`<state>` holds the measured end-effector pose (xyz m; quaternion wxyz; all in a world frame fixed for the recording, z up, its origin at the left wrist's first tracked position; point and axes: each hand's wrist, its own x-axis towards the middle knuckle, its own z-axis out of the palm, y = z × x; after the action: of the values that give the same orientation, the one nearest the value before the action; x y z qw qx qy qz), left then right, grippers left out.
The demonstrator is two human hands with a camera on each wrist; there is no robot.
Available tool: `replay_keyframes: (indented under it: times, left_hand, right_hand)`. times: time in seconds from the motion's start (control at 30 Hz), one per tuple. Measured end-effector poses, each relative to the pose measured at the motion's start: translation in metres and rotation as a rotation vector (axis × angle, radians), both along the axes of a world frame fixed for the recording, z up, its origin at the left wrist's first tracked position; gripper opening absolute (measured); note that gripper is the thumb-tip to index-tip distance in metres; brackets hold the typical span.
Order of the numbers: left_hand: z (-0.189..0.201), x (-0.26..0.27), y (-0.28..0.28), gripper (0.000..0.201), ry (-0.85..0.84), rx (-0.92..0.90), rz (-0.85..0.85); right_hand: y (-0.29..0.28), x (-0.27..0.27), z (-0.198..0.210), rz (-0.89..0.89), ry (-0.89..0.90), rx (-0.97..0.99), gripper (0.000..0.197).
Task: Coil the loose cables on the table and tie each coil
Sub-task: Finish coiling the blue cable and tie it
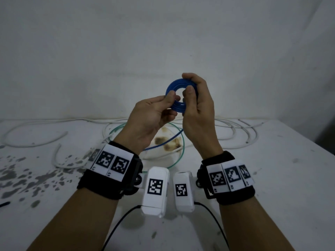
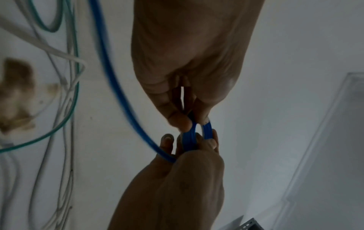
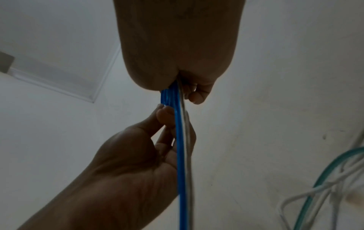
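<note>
Above the stained white table (image 1: 272, 178), your right hand (image 1: 197, 109) grips the blue coil (image 1: 174, 87) tight while your left hand (image 1: 152, 115) pinches its lower edge, ring facing you, loose tail hanging down toward the tabletop.

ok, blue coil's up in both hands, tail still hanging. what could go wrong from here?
1. The blue coil is only pinched at its rim by the left hand and right hand; a slip could let the turns spring open.
2. Its loose tail drops onto the green cable and white cables; winding it in may snag or drag them.
3. No tie is visible, so one hand may have to let go.
</note>
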<state>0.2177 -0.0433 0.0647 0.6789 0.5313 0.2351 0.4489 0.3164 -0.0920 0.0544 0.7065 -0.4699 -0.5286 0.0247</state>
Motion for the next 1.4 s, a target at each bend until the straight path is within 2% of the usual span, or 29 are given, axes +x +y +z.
replay_keyframes:
  times: [0.13,0.23,0.3,0.43,0.57,0.67,0.8,0.93,1.4]
  left_hand:
    - [0.003,0.001,-0.005,0.036,0.29,0.165,0.095]
    - [0.005,-0.003,-0.008,0.052,0.545,0.172,-0.024]
    - [0.008,-0.007,-0.008,0.05,0.588,0.125,-0.109]
    - [0.008,-0.01,0.001,0.033,0.355,0.047,-0.063]
    - [0.005,-0.011,0.005,0.038,0.077,0.079,0.1]
    - [0.006,-0.011,0.006,0.034,-0.021,0.105,0.186]
    - [0.006,-0.009,0.008,0.021,-0.033,0.167,0.234]
    - [0.006,-0.01,0.009,0.016,-0.013,0.183,0.231]
    - [0.001,-0.005,0.01,0.012,-0.044,0.228,0.23]
  right_hand:
    - [-0.002,0.0,-0.001,-0.051,0.036,0.029,0.027]
    - [-0.002,0.002,0.001,-0.131,0.086,0.091,0.027]
    - [-0.003,0.003,0.001,-0.175,0.121,0.129,0.027]
    - [0.001,0.002,-0.001,-0.175,0.153,0.138,0.026]
    - [0.003,0.0,-0.003,-0.171,0.172,0.139,0.026]
    - [0.003,0.0,-0.003,-0.171,0.165,0.131,0.025]
    - [0.005,-0.003,-0.006,-0.138,0.142,0.096,0.025]
    - [0.005,-0.005,-0.007,-0.104,0.142,0.108,0.024]
    - [0.005,-0.007,-0.006,-0.049,0.227,0.18,0.023]
